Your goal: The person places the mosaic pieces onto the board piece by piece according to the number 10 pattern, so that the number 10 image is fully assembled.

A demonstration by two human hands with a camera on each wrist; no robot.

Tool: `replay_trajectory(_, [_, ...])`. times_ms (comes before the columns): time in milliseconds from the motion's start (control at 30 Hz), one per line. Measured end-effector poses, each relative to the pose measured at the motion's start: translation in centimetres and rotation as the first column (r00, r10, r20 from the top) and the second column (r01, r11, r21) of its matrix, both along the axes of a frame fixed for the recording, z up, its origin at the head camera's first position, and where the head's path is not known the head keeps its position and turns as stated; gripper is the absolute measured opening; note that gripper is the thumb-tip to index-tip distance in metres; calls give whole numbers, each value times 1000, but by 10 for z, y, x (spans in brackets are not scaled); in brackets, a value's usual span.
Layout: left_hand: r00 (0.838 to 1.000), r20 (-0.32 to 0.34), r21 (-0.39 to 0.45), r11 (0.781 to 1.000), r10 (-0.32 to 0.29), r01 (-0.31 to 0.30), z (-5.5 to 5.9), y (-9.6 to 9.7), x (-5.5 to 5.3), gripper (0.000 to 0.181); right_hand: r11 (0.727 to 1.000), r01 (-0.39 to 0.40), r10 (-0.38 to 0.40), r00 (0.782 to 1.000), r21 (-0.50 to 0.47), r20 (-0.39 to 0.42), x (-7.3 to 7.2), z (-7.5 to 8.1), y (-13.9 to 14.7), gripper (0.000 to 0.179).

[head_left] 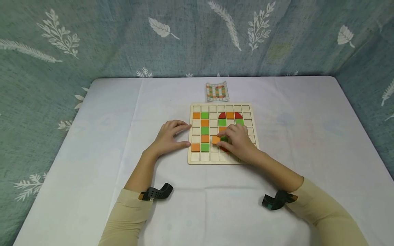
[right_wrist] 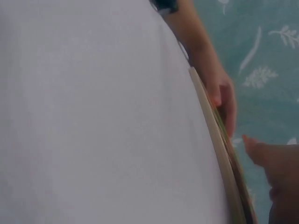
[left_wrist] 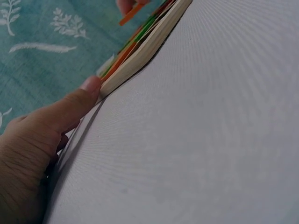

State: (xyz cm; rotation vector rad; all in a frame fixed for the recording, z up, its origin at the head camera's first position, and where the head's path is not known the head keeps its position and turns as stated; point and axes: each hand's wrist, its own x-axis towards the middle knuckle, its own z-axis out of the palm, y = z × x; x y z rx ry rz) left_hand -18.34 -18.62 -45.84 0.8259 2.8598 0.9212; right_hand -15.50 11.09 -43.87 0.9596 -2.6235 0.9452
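My right hand (head_left: 241,141) pinches an orange square tile (head_left: 215,139) between thumb and fingertips, over the wooden grid board (head_left: 223,159). In the left wrist view the tile (left_wrist: 131,14) shows tilted, raised above the board. My left hand (head_left: 168,137) rests at the board's left edge, thumb and fingers spread and touching the rim. On the board's left side stand orange and green square tiles (head_left: 204,130). Red rounded tiles (head_left: 222,115) flank an orange tile (head_left: 230,115) near the top, with green tiles (head_left: 239,121) beneath. My right hand partly hides the tiles below those.
A small curled card (head_left: 217,92) printed with a coloured grid lies just behind the board. White cloth (head_left: 292,119) covers the table. A patterned teal curtain (head_left: 197,37) hangs behind it. Each wrist wears a black camera mount (head_left: 160,192).
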Motion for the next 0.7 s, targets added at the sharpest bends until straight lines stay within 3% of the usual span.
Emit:
replay_trajectory(200, [1000, -1, -2, 1000, 6, -6, -3, 0, 0, 65, 999, -25, 23, 998, 35, 51, 6, -5, -4, 28])
replay_trajectory(433, [1000, 12, 11, 1000, 18, -18, -2, 0, 0, 67, 998, -28, 26, 999, 51, 38, 9, -7, -7, 28])
replay_trajectory(700, [998, 49, 6, 999, 42, -43, 0, 0, -2, 73, 1000, -28, 29, 998, -7, 48, 8, -6, -4, 26])
